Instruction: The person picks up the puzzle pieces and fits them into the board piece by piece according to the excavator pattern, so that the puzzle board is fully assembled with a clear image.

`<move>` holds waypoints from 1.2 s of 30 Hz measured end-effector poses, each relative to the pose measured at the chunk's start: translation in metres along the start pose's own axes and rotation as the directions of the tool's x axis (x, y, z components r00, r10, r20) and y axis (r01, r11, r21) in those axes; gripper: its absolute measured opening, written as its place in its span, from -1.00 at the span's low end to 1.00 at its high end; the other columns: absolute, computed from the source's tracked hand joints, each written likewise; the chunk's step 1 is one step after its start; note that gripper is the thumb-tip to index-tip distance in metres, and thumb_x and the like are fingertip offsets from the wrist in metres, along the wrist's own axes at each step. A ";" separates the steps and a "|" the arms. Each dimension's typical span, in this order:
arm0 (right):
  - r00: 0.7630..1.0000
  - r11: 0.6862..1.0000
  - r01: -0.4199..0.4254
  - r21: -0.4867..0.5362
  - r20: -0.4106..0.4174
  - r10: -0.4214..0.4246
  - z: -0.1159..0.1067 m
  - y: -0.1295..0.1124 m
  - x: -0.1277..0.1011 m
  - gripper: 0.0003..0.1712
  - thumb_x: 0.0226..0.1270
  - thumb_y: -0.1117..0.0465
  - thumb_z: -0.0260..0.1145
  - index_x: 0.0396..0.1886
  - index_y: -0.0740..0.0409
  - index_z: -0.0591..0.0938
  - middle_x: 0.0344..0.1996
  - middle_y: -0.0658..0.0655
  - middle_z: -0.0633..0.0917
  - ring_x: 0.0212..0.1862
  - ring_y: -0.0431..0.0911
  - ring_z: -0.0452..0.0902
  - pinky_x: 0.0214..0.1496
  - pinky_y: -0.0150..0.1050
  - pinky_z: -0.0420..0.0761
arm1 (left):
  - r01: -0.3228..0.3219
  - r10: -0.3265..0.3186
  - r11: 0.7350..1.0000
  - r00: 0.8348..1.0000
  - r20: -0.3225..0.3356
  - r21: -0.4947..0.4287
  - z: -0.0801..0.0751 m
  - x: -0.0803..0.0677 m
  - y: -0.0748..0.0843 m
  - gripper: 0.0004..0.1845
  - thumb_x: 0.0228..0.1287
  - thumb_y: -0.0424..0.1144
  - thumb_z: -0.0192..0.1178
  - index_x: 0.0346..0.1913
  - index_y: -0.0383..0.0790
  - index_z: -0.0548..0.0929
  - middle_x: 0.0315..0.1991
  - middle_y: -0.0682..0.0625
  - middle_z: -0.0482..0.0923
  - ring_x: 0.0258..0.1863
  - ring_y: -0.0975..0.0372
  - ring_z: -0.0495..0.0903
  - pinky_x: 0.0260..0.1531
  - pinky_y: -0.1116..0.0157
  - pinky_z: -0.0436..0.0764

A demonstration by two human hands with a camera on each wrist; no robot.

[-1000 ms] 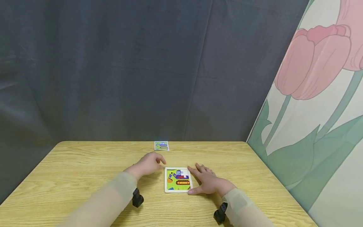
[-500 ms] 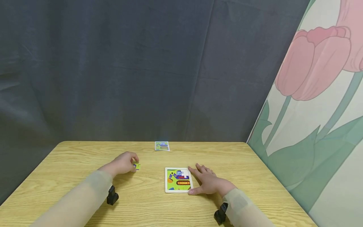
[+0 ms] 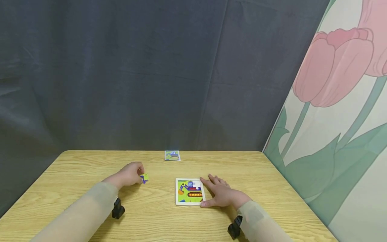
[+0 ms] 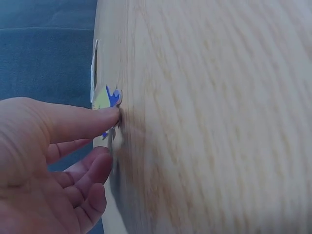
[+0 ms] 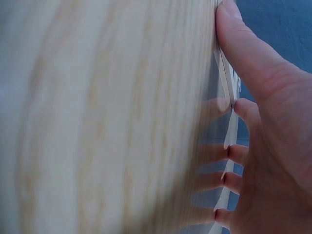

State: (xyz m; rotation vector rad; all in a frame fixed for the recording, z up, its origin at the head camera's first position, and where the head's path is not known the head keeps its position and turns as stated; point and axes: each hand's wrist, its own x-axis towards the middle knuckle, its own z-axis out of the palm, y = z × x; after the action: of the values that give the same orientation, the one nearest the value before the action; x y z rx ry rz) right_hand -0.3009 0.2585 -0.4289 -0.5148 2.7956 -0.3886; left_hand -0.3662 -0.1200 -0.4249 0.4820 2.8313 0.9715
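Note:
My left hand [image 3: 128, 174] pinches a small green and blue jigsaw piece [image 3: 145, 177] low over the table, left of the puzzle board. In the left wrist view, the thumb covers part of the jigsaw piece [image 4: 103, 99], while the other fingers curl loosely below. A white-rimmed puzzle board [image 3: 177, 195] with an excavator picture lies flat, and a white patch shows in its upper right part. Along its right side rests my right hand [image 3: 222, 194], thumb at the lower corner and fingers spread towards the upper one. The right wrist view shows those fingertips down at the tabletop.
Near the back edge of the wooden table [image 3: 169, 225] lies a small picture card [image 3: 172, 155] with a similar excavator. A dark curtain [image 3: 136, 84] hangs behind the table. To the right stands a tulip-patterned panel [image 3: 332, 134].
My left hand has moved left, away from the board's upper left corner. The jigsaw piece has come into view in its fingers and turned slightly. My right hand has stayed put.

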 end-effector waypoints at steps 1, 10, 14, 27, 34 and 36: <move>1.000 1.000 0.000 -0.001 0.000 0.000 0.000 0.000 0.000 0.15 0.07 -0.43 0.35 0.58 -0.13 0.13 0.53 0.28 0.02 0.48 0.34 -0.12 0.39 0.29 -0.04 | -0.006 0.006 1.000 1.000 -0.004 0.000 0.000 0.000 0.001 -0.67 -0.03 -0.51 0.44 -0.28 -0.29 0.49 -0.26 -0.11 0.49 -0.29 0.07 0.41 -0.25 0.10 0.45; 1.000 1.000 0.016 -0.002 -0.005 -0.016 0.001 0.003 0.000 0.16 0.08 -0.43 0.35 0.58 -0.12 0.11 0.53 0.29 0.01 0.48 0.36 -0.12 0.38 0.30 -0.04 | -0.056 0.052 0.995 0.997 -0.050 -0.078 0.004 0.001 0.006 -0.79 0.04 -0.58 0.31 -0.38 -0.30 0.50 -0.45 -0.05 0.45 -0.47 0.15 0.40 -0.46 0.24 0.40; 1.000 1.000 0.021 0.002 -0.007 -0.021 0.001 0.003 0.001 0.16 0.08 -0.42 0.35 0.58 -0.12 0.11 0.53 0.29 0.01 0.47 0.37 -0.12 0.38 0.31 -0.04 | -0.096 0.089 0.989 0.994 -0.062 -0.113 0.006 0.002 0.012 -0.83 0.05 -0.61 0.23 -0.41 -0.31 0.52 -0.50 -0.03 0.44 -0.51 0.17 0.38 -0.50 0.25 0.40; 1.000 1.000 -0.001 0.003 -0.008 0.001 0.001 0.001 -0.001 0.16 0.06 -0.43 0.35 0.58 -0.12 0.13 0.53 0.28 0.02 0.48 0.35 -0.12 0.38 0.31 -0.02 | -0.120 0.097 0.963 0.990 -0.103 -0.242 0.027 0.022 0.048 -0.90 0.20 -0.54 0.21 -0.38 -0.30 0.64 -0.45 -0.01 0.49 -0.47 0.19 0.41 -0.46 0.25 0.43; 1.000 1.000 -0.011 -0.008 -0.007 0.011 0.000 -0.001 -0.001 0.15 0.06 -0.44 0.34 0.58 -0.13 0.13 0.53 0.27 0.02 0.48 0.34 -0.12 0.39 0.29 -0.02 | -0.094 0.057 0.932 0.992 -0.115 -0.350 0.055 0.034 0.075 -0.91 0.23 -0.50 0.26 -0.36 -0.27 0.67 -0.45 -0.02 0.50 -0.47 0.20 0.44 -0.48 0.28 0.46; 1.000 1.000 -0.018 -0.008 -0.007 0.018 0.000 -0.001 -0.001 0.15 0.06 -0.44 0.34 0.57 -0.13 0.14 0.53 0.27 0.03 0.48 0.34 -0.12 0.39 0.29 -0.02 | -0.099 0.062 0.930 0.991 -0.114 -0.354 0.064 0.037 0.083 -0.91 0.23 -0.49 0.28 -0.36 -0.25 0.68 -0.44 -0.01 0.50 -0.44 0.20 0.44 -0.46 0.29 0.46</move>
State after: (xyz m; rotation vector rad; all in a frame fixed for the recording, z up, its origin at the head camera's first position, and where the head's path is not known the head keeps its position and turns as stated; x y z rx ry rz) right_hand -0.2993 0.2580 -0.4282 -0.4910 2.8073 -0.3758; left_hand -0.3665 -0.0092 -0.4244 0.5202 2.6408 1.5319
